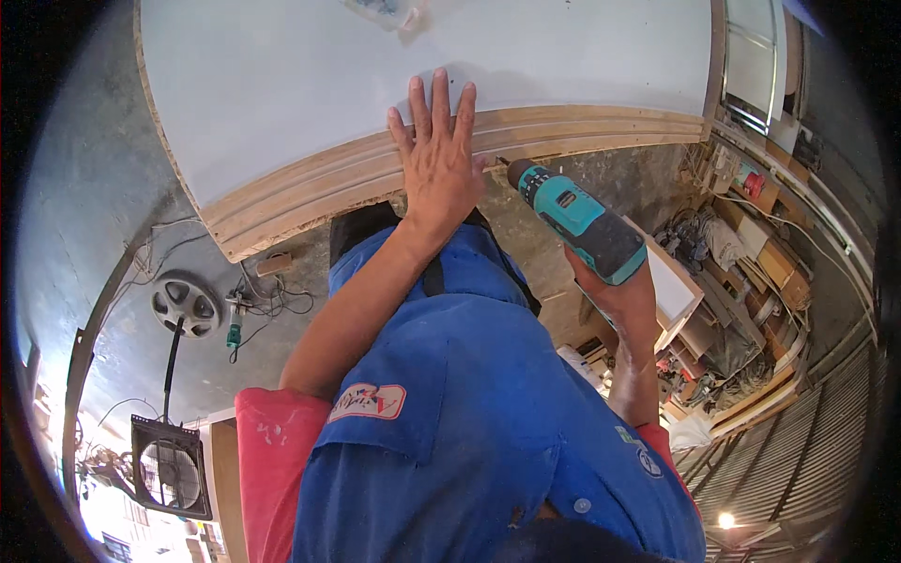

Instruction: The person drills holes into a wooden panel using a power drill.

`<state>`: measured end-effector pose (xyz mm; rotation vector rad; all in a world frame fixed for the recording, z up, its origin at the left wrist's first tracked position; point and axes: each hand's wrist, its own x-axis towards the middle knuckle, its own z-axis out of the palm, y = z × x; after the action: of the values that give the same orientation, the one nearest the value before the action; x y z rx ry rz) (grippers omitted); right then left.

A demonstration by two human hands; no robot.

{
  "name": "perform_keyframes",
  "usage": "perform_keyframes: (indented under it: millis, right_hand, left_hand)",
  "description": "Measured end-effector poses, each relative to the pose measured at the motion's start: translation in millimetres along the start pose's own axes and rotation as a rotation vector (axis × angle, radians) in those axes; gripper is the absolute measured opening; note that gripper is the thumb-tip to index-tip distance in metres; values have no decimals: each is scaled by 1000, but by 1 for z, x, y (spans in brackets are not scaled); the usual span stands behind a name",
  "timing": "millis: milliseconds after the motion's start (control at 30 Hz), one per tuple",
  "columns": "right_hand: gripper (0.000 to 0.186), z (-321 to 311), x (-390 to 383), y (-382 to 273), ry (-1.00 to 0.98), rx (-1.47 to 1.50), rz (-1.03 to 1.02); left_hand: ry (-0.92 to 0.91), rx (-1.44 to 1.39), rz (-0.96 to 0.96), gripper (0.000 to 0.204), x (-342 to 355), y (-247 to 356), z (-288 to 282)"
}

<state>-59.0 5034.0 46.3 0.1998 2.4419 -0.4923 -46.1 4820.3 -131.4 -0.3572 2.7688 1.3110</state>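
My left hand lies flat with spread fingers across the wooden strips along the near edge of a large white panel. Its fingertips reach onto the white surface. In my right hand is a teal and black cordless drill, gripped by its handle, which the drill body mostly hides. The drill points left toward the strips, its bit just right of my left hand. Whether the bit touches the wood I cannot tell. A crumpled clear plastic bag sits at the panel's far edge.
On the floor at left are a grey round wheel-like base, a green power tool with a cord, and a black square fan. At right, a white-topped box stands near piled wood scraps and cables.
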Motion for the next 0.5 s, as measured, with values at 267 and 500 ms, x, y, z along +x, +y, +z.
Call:
perform_keyframes:
  millis: [267,500]
  right_hand:
    - [78,4,-1,9,-19,19,-1]
    - [80,6,-3,7,31,30,9]
  left_hand:
    - [-7,-15,-19,108,-1,2,1]
    - [-14,-22,-32,109,0,3,1]
